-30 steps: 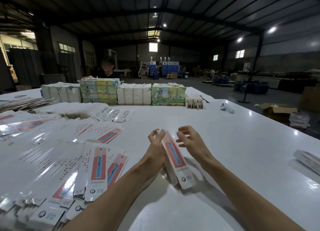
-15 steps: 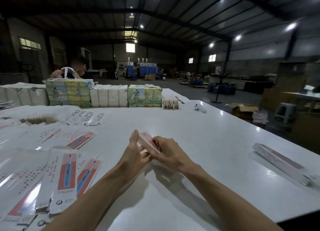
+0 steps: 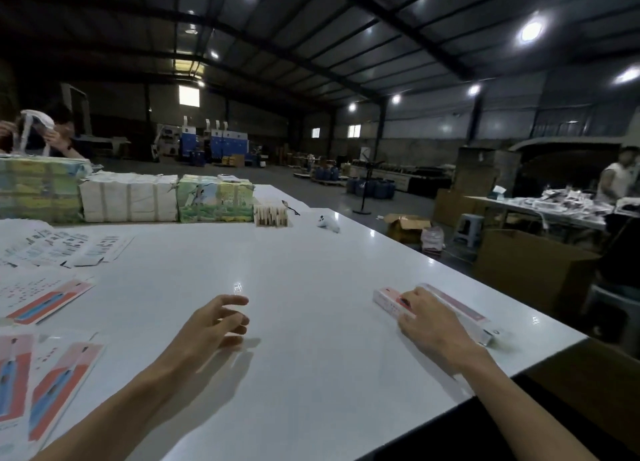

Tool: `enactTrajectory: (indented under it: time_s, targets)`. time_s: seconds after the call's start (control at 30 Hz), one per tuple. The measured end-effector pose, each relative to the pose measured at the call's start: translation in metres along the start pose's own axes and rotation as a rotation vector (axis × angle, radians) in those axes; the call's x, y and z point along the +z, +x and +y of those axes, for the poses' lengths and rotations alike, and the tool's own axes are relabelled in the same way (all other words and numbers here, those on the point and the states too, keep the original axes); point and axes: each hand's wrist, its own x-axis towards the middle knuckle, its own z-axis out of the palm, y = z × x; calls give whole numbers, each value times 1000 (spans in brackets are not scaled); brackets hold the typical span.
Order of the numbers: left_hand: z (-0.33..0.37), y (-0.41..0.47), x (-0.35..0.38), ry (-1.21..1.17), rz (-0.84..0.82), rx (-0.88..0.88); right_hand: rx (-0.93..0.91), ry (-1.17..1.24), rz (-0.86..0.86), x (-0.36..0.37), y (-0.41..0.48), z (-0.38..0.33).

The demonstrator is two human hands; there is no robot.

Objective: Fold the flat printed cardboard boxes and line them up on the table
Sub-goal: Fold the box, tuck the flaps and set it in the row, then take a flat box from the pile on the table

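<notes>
Since half a second ago, the folded pink-and-white cardboard box has gone from mid-bench to the right edge of the white bench. It lies just beside a second folded box. Two look done, and many flat printed blanks wait at the left. The right hand lies over the box, fingers draped on it; I cannot tell whether they grip or press. The left hand hovers with fingers loosely spread, holding nothing.
</notes>
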Motion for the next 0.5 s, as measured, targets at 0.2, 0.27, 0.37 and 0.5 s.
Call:
enactTrajectory:
  time_s: [0.2, 0.27, 0.37, 0.5]
  targets:
    - [-1, 3, 2, 90, -42, 25, 43, -218, 34, -10, -7, 36]
    - [-2, 3, 1, 98, -40, 33, 73, -226, 36, -12, -9, 45]
    - [-4, 3, 1, 91, -38, 40, 125, -256, 69, -14, -10, 55]
    - [-4, 6, 1, 126, -48, 27, 22, -176, 153, -12, 0, 15]
